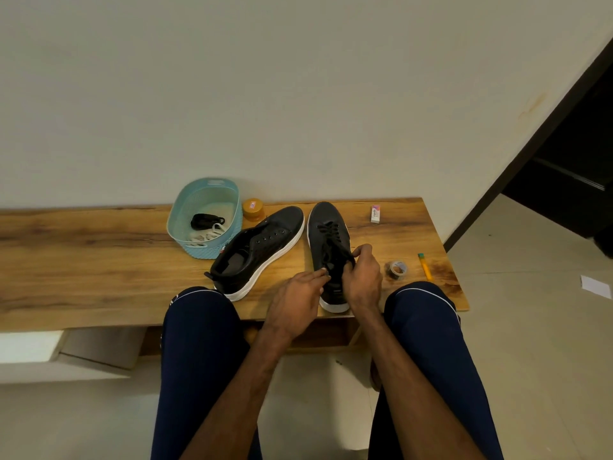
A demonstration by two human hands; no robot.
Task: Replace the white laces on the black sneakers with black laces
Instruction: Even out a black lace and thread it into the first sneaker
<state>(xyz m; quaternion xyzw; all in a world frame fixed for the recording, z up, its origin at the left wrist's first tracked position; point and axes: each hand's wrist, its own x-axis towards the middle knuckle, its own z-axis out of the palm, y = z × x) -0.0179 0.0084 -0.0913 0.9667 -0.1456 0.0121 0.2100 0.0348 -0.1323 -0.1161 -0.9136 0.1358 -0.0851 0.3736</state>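
I am looking down through the head camera at 2 black sneakers on the desk (83,247), and I am judging the job as roughly half done. The right sneaker (328,234) is already carrying a black lace (328,229) crossed through its eyelets. The left sneaker (265,247) is showing bare eyelets with no lace at all.

In the blue basket (185,207) at the far left of the shoes, a bundled spare black lace (202,220) is lying next to the white laces (212,232). That suggests to me both white ones are out and 1 black one is waiting to go in.

The right hand (363,277) is working at the upper eyelets of the right sneaker, its fingers (360,250) curled and pinching the black lace. The left hand (298,300) is reaching in from the other side with its fingers (320,273) fairly straight against the shoe's collar. I cannot tell whether they are gripping a lace end or only steadying the shoe.

The right sneaker is standing on its sole, long axis running near to far, toe pointing at the wall and heel at the near desk edge. The left sneaker is lying diagonally, toe pointing away and to the right, heel toward the near left.

What I am reckoning is left: finishing the top of the right shoe, then lacing the left one fully.
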